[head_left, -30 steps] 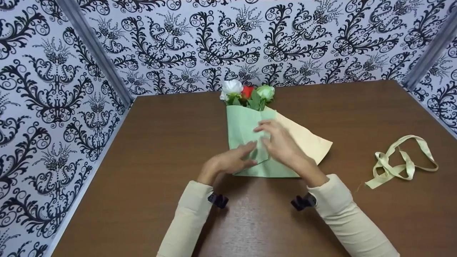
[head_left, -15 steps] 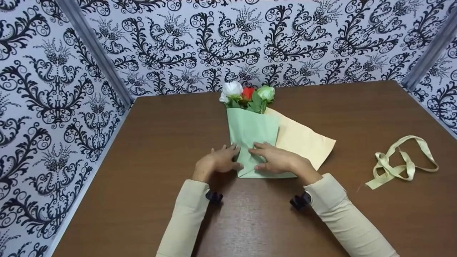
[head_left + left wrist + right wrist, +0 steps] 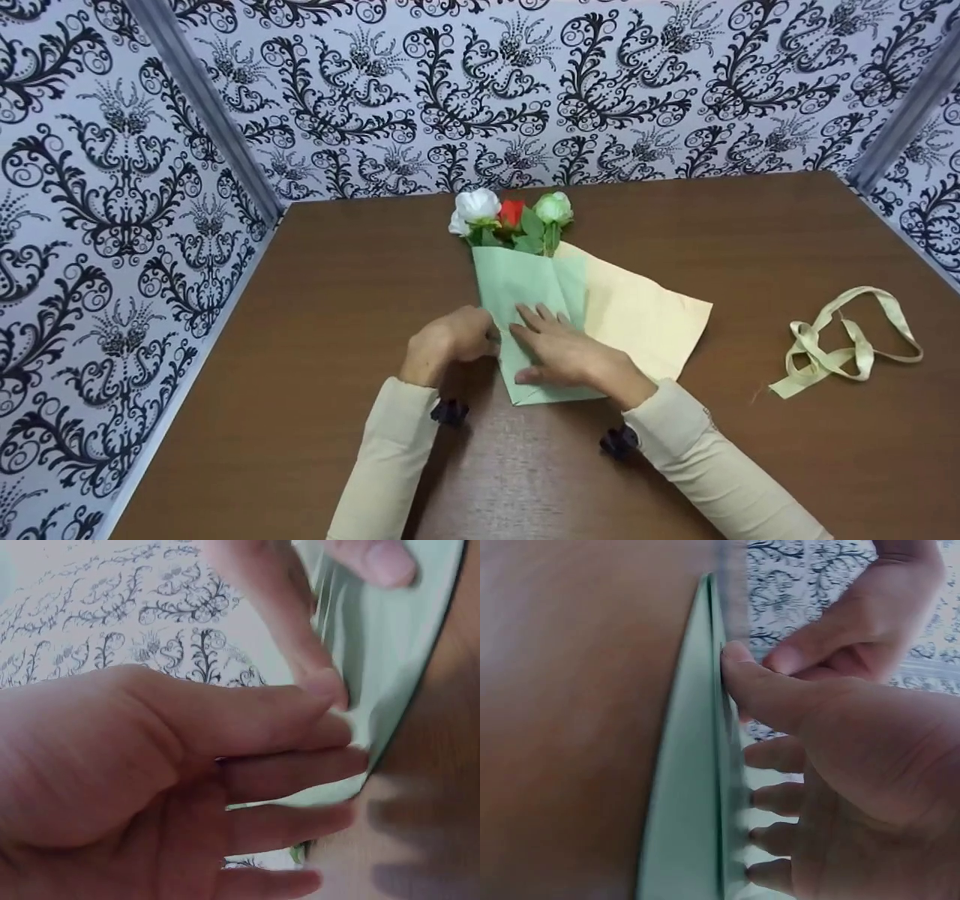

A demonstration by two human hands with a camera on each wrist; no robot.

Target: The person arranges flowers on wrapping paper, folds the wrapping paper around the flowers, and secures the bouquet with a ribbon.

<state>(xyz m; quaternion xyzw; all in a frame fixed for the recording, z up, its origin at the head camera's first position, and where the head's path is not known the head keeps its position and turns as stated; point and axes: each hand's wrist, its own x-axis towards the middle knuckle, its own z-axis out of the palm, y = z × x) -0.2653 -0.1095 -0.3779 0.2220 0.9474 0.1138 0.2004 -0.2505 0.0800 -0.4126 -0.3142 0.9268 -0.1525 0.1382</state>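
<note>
A sheet of wrapping paper, pale green (image 3: 514, 274) on its folded part and cream (image 3: 645, 322) on the part spread to the right, lies around artificial flowers. A white flower (image 3: 477, 205), a red flower (image 3: 511, 213) and a light green flower (image 3: 553, 208) stick out at the top; their stems are hidden. My left hand (image 3: 454, 337) pinches the paper's left edge between thumb and index finger, as the left wrist view shows. With fingers spread, my right hand (image 3: 566, 352) rests on the green fold near the bottom edge.
A loosely looped cream ribbon (image 3: 829, 352) lies on the brown table (image 3: 337, 300) to the right. Patterned wall panels (image 3: 480, 97) stand behind the table and along its left side.
The wrapped flowers have shifted slightly toward me. My left hand has gone from lying open on the paper to pinching its left edge; my right hand has moved down and left over the fold.
</note>
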